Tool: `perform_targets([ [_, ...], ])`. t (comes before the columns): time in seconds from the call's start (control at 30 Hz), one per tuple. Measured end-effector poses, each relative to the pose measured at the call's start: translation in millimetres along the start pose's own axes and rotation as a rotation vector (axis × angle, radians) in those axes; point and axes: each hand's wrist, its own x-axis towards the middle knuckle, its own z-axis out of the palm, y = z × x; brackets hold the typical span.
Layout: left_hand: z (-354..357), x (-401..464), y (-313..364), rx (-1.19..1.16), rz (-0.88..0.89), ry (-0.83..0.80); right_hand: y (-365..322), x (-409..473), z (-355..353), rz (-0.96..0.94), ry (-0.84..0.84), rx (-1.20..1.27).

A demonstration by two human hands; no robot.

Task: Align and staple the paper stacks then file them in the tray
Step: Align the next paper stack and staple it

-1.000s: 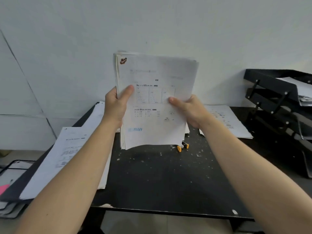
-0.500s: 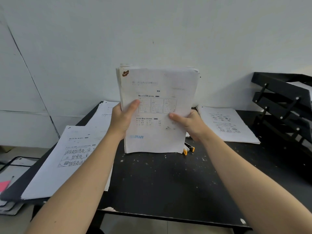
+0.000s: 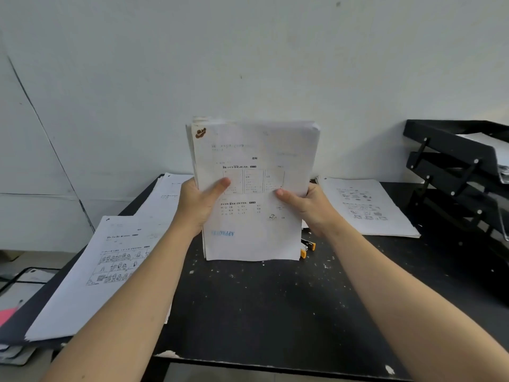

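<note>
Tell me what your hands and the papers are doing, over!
Left hand and right hand grip thick white paper stack, upright, bottom edge on speckled black table. Yellow-and-black stapler behind stack. Black tiered tray far right.

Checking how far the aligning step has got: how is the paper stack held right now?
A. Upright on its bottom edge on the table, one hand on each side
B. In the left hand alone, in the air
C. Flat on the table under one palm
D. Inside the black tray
A: the paper stack stands upright, bottom edge on the table, with the left hand and right hand gripping its sides.
</note>
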Motion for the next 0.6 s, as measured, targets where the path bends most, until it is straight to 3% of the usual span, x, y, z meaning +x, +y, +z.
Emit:
perform_targets([
  [0.17,-1,13,37,-0.002,0.043,-0.032,-26,0,2,-0.026,0.003,0.001],
  [0.3,2,19,55,0.009,0.019,-0.042,-71,2,11,-0.192,0.148,-0.087],
  [0.47,2,13,56,-0.013,-0.031,-0.014,-131,-2,40,-0.533,0.45,-0.731],
  [0.6,6,9,61,-0.05,-0.046,-0.012,-158,-1,88,-0.594,0.302,-1.161],
])
